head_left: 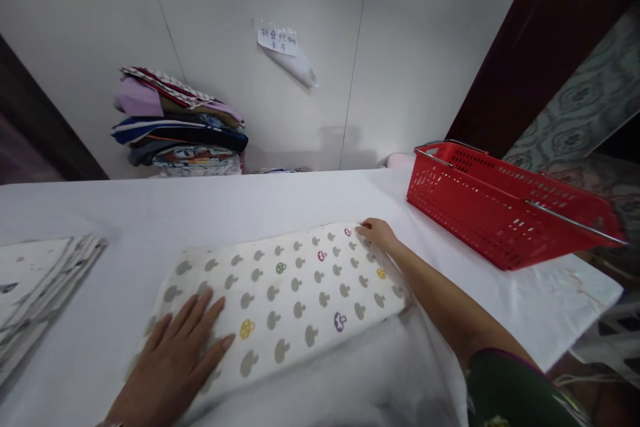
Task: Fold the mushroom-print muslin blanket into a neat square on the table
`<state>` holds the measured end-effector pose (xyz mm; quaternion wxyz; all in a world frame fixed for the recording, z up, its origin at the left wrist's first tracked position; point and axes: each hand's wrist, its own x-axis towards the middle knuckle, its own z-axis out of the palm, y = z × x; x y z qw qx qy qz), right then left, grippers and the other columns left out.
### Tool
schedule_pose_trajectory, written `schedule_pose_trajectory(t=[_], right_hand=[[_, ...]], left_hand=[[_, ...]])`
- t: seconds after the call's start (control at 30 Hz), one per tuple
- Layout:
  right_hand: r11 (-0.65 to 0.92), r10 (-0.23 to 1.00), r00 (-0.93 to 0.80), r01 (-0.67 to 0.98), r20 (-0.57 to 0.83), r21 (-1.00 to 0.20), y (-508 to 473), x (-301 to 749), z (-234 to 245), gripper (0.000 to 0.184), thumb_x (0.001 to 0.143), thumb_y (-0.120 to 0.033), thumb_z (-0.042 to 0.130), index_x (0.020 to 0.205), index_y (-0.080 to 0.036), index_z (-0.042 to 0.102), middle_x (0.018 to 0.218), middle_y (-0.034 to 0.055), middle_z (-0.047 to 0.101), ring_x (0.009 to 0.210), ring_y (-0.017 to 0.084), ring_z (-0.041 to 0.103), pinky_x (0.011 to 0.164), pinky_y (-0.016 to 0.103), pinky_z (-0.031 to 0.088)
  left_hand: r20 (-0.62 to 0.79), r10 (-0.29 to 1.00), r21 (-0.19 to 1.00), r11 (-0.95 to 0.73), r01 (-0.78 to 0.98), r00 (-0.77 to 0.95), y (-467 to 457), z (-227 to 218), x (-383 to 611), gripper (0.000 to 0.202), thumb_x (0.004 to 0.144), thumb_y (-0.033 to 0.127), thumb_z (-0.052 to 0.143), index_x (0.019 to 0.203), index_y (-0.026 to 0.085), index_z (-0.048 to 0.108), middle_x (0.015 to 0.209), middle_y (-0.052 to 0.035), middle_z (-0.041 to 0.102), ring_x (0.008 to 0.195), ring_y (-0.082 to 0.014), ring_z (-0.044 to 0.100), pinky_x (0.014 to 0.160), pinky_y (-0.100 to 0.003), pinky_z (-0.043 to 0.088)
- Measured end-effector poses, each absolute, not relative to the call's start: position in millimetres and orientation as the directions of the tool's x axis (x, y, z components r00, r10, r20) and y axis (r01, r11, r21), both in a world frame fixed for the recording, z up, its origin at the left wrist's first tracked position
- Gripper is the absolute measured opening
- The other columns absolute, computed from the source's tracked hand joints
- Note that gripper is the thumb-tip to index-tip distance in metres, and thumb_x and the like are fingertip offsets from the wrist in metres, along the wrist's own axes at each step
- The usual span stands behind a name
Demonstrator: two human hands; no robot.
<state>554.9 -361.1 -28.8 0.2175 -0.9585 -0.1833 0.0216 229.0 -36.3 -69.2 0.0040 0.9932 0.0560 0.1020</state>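
A white cloth point(297, 293) printed with grey and a few coloured mushrooms lies folded in a long flat shape on the table. My left hand point(175, 350) rests palm down on its left end, fingers stretched and slightly spread. At the far right corner, my right hand point(379, 235) has its fingers curled and pinched on the cloth's edge; part of the fingertips is hidden. Plain whitish material point(350, 373) spreads along the near side of the print, and I cannot tell whether it belongs to the same cloth.
A red perforated basket point(465, 203) with metal handles stands on the right of the white table point(320, 197). Folded patterned cloth point(45, 287) lies at the left edge. Against the wall is a stack of folded fabrics point(180, 127). A handwritten paper point(278, 41) hangs above.
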Motion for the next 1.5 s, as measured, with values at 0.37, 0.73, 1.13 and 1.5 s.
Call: schedule_pose_trajectory(t=[0.37, 0.73, 1.13, 1.5], right_hand=[[-0.809, 0.42, 0.897, 0.439, 0.137, -0.39, -350.9, 544.1, -30.4, 0.014, 0.078, -0.031, 0.055, 0.083, -0.019, 0.06, 0.09, 0.0037, 0.062, 0.082, 0.015, 0.052, 0.069, 0.023, 0.035], [-0.787, 0.33, 0.941, 0.317, 0.073, -0.53, -356.4, 563.4, -36.4, 0.021, 0.08, -0.036, 0.051, 0.087, -0.019, 0.061, 0.085, 0.0008, 0.064, 0.076, 0.014, 0.055, 0.065, 0.022, 0.036], [-0.837, 0.349, 0.937, 0.317, 0.011, -0.447, -370.5, 575.3, -40.7, 0.028, 0.078, -0.042, 0.051, 0.083, -0.017, 0.062, 0.079, 0.0048, 0.064, 0.07, 0.016, 0.055, 0.06, 0.024, 0.035], [-0.812, 0.37, 0.929, 0.333, 0.018, -0.479, -361.0, 577.0, -38.1, 0.044, 0.068, -0.054, 0.054, 0.083, -0.015, 0.066, 0.085, 0.0087, 0.066, 0.07, 0.02, 0.06, 0.058, 0.027, 0.041]], left_hand=[[0.208, 0.115, 0.029, -0.993, 0.112, 0.971, -33.3, -74.5, 227.7, 0.061, 0.082, 0.051, 0.034, 0.135, 0.021, 0.04, 0.145, -0.0087, 0.03, 0.134, -0.0286, 0.024, 0.106, -0.051, 0.023], [0.205, 0.125, 0.046, -0.992, 0.118, 0.971, -36.4, -70.6, 228.2, 0.06, 0.082, 0.051, 0.035, 0.134, 0.023, 0.041, 0.145, -0.0071, 0.031, 0.134, -0.0267, 0.025, 0.108, -0.05, 0.021], [0.109, 0.2, 0.157, -0.971, 0.182, 0.974, -45.2, -47.5, 233.7, 0.052, 0.085, 0.052, 0.037, 0.126, 0.023, 0.05, 0.14, -0.0054, 0.04, 0.13, -0.0246, 0.035, 0.104, -0.046, 0.03], [0.111, 0.674, 0.172, -0.737, 0.653, 0.731, 12.7, -25.8, 315.7, 0.051, 0.085, 0.049, 0.039, 0.12, 0.014, 0.051, 0.122, -0.0135, 0.055, 0.111, -0.0285, 0.048, 0.09, -0.039, 0.04]])
